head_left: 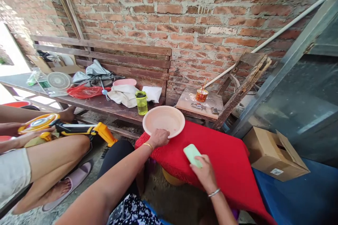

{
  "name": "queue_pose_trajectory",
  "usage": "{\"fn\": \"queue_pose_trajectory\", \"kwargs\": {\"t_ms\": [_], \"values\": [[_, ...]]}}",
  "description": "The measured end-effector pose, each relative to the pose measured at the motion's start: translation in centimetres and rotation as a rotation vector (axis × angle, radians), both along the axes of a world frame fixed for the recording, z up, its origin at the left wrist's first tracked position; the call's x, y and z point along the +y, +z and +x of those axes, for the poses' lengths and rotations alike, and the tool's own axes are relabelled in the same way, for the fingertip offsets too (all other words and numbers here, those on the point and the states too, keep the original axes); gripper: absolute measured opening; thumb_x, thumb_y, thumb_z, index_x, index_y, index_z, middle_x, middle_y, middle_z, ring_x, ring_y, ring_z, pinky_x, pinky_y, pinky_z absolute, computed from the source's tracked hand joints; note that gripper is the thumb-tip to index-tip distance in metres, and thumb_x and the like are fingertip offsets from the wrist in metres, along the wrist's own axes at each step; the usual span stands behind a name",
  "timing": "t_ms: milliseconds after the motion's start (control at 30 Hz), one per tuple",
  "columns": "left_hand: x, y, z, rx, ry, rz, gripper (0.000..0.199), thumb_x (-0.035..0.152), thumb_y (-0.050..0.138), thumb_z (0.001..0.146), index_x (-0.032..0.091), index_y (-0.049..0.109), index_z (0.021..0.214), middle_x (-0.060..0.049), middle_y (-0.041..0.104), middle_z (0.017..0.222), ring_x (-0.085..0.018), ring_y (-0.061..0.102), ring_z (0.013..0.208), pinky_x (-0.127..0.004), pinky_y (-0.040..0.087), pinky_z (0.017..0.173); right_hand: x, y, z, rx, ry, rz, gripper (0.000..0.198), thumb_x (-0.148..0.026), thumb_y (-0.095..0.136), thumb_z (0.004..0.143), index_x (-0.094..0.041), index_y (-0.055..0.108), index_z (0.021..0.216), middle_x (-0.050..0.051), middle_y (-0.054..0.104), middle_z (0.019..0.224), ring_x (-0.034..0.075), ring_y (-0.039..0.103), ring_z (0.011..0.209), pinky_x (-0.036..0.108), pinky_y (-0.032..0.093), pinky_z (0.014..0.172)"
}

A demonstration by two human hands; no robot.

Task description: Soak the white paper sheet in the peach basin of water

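Note:
My left hand is at the near rim of a pale pink plastic basin, its fingers curled over the edge. The basin stands at the far left end of a table under a red cloth, and a little water seems to lie in it. To the right, my right hand grips a pale green rounded block just above the cloth. Whether it is a sponge or something else I cannot tell. Thumb and fingers hold its near end; the palm side is hidden.
Behind the basin, a wooden bench carries a yellow-green bottle, cloths and a small fan. A stool holds a red cup. A cardboard box stands right. At left sits another person with a yellow-black tool.

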State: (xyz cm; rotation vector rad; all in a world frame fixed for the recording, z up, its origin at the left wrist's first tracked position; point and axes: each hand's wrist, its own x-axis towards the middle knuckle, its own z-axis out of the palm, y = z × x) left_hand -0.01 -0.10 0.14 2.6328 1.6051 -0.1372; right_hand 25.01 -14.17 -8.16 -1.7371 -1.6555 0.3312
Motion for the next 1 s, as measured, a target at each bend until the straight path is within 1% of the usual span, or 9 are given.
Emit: {"fn": "queue_pose_trajectory", "kwargs": {"t_ms": [100, 167, 367, 467, 533, 700, 800, 900, 1000], "values": [[0.0, 0.1, 0.0, 0.006, -0.007, 0.009, 0.027, 0.031, 0.052, 0.087, 0.019, 0.072, 0.101, -0.016, 0.074, 0.101, -0.031, 0.070, 0.096, -0.042, 0.053, 0.081, 0.2, 0.3, -4.3, -0.154, 0.153, -0.044, 0.025, -0.033, 0.070, 0.074, -0.029, 0.072, 0.098, 0.005, 0.064, 0.100, 0.023, 0.062, 0.093, 0.035, 0.049, 0.085], [0.0, 0.1, 0.0, 0.003, -0.009, 0.012, 0.027, 0.031, 0.052, 0.088, 0.018, 0.072, 0.101, -0.016, 0.074, 0.100, -0.031, 0.070, 0.095, -0.042, 0.053, 0.080, 0.4, 0.0, -3.8, -0.212, 0.128, -0.047, 0.025, -0.033, 0.069, 0.075, -0.029, 0.072, 0.100, 0.004, 0.064, 0.103, 0.023, 0.062, 0.094, 0.037, 0.047, 0.087], [0.1, -0.4, 0.0, -0.030, 0.000, -0.001, 0.026, 0.031, 0.052, 0.089, 0.020, 0.072, 0.101, -0.015, 0.073, 0.101, -0.030, 0.070, 0.096, -0.041, 0.052, 0.083, 0.3, -1.9, 8.6, -0.142, -0.352, -0.020, 0.048, -0.061, 0.056, 0.077, -0.022, 0.073, 0.099, 0.009, 0.061, 0.097, 0.027, 0.061, 0.087, 0.041, 0.048, 0.080], [0.1, -0.5, -0.1, -0.046, -0.001, -0.008, 0.027, 0.031, 0.052, 0.089, 0.020, 0.072, 0.102, -0.016, 0.073, 0.101, -0.031, 0.069, 0.097, -0.042, 0.051, 0.084, 0.3, -1.9, 11.9, -0.121, -0.543, 0.021, 0.062, -0.072, 0.050, 0.075, -0.020, 0.073, 0.100, 0.011, 0.059, 0.090, 0.029, 0.058, 0.086, 0.044, 0.048, 0.078], [0.1, -0.5, -0.1, -0.050, -0.007, -0.010, 0.027, 0.031, 0.053, 0.088, 0.020, 0.072, 0.103, -0.015, 0.073, 0.102, -0.030, 0.069, 0.097, -0.043, 0.051, 0.085, 0.7, -1.7, 10.8, -0.090, -0.519, 0.076, 0.060, -0.071, 0.051, 0.077, -0.020, 0.073, 0.099, 0.011, 0.058, 0.091, 0.029, 0.058, 0.087, 0.044, 0.049, 0.079], [0.0, -0.3, -0.1, -0.035, -0.012, 0.006, 0.027, 0.031, 0.052, 0.089, 0.019, 0.072, 0.102, -0.016, 0.073, 0.101, -0.031, 0.070, 0.096, -0.043, 0.051, 0.083, 2.6, -0.8, 1.1, -0.098, -0.063, 0.139, 0.030, -0.048, 0.062, 0.081, -0.024, 0.072, 0.096, 0.008, 0.060, 0.097, 0.023, 0.059, 0.089, 0.037, 0.050, 0.084], [-0.1, -0.1, -0.1, -0.023, -0.011, 0.016, 0.028, 0.033, 0.051, 0.090, 0.018, 0.072, 0.102, -0.016, 0.073, 0.101, -0.032, 0.070, 0.096, -0.043, 0.051, 0.082, 3.6, -0.1, -3.3, -0.193, 0.075, 0.093, 0.023, -0.036, 0.067, 0.080, -0.026, 0.072, 0.100, 0.007, 0.061, 0.101, 0.023, 0.059, 0.093, 0.035, 0.048, 0.087], [-0.1, 0.0, 0.0, -0.017, -0.010, 0.015, 0.028, 0.033, 0.050, 0.091, 0.019, 0.072, 0.101, -0.016, 0.073, 0.100, -0.031, 0.070, 0.095, -0.042, 0.052, 0.082, 4.3, 0.3, -3.4, -0.214, 0.037, 0.014, 0.023, -0.035, 0.069, 0.077, -0.028, 0.073, 0.098, 0.005, 0.062, 0.102, 0.022, 0.060, 0.096, 0.035, 0.047, 0.089], [-0.1, -0.1, -0.1, -0.018, -0.014, 0.005, 0.027, 0.032, 0.050, 0.090, 0.019, 0.072, 0.101, -0.015, 0.073, 0.100, -0.031, 0.070, 0.095, -0.043, 0.052, 0.082, 4.2, 0.2, 0.6, -0.180, -0.094, -0.049, 0.026, -0.042, 0.063, 0.079, -0.026, 0.073, 0.098, 0.006, 0.062, 0.099, 0.022, 0.061, 0.090, 0.035, 0.048, 0.084]]}}
